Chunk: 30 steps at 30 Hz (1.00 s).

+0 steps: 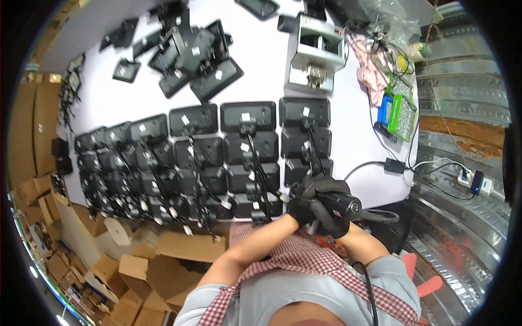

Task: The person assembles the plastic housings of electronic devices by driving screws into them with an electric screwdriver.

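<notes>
Both my hands are in black gloves at the table's front edge, close together. My right hand [330, 220] is wrapped round a black electric screwdriver [342, 204], its cord end pointing right and its tip hidden by the gloves. Against it on the left, my left hand [300, 211] is closed; whatever it holds is hidden. Just beyond my hands lies the right-hand column of black flat panels [305, 142], with brackets and dark cables on their backs. Several more columns of such panels [198, 151] spread leftward.
A grey metal fixture [311, 73] stands at the back. Left of it lies a heap of black stands [196, 54]. Green and blue trays of screws [403, 117], a pink cloth [370, 70] and a power strip [477, 183] are on the right. Cardboard boxes [176, 271] fill the lower left.
</notes>
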Tool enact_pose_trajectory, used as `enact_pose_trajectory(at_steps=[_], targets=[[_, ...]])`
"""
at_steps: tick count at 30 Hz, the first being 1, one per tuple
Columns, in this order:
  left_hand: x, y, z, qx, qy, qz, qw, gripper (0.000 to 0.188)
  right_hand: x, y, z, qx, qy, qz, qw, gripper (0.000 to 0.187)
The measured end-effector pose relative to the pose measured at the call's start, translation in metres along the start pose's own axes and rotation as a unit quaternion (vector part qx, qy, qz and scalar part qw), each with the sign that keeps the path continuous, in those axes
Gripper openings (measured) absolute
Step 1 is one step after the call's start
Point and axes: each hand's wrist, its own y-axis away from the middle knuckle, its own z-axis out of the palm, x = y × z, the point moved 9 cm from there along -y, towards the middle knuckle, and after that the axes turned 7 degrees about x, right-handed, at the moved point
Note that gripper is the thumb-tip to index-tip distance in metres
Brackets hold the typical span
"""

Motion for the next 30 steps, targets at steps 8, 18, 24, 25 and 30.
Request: enact_pose_trajectory(at_steps=[8, 18, 24, 25, 30], targets=[[0.026, 0.026, -0.001, -0.127, -0.030, 0.031, 0.991, 0.039, -0.025, -0.028, -0.013, 0.071, -0.206, -0.058, 0.974, 0.022], [0.004, 0.039, -0.053, -0.163, -0.090, -0.116, 0.976, 0.053, -0.012, -0.039, -0.015, 0.107, -0.283, 0.074, 0.950, 0.021], [-0.003, 0.024, -0.088, -0.091, -0.075, -0.075, 0.990, 0.054, -0.001, -0.040, -0.011, 0.112, -0.264, 0.075, 0.955, 0.030], [-0.008, 0.025, -0.092, -0.084, -0.102, -0.053, 0.990, 0.059, 0.001, -0.039, -0.009, 0.113, -0.264, 0.074, 0.955, 0.030], [-0.011, 0.020, -0.115, -0.030, -0.064, -0.057, 0.996, 0.070, 0.007, -0.035, 0.001, 0.153, -0.249, 0.109, 0.950, 0.021]])
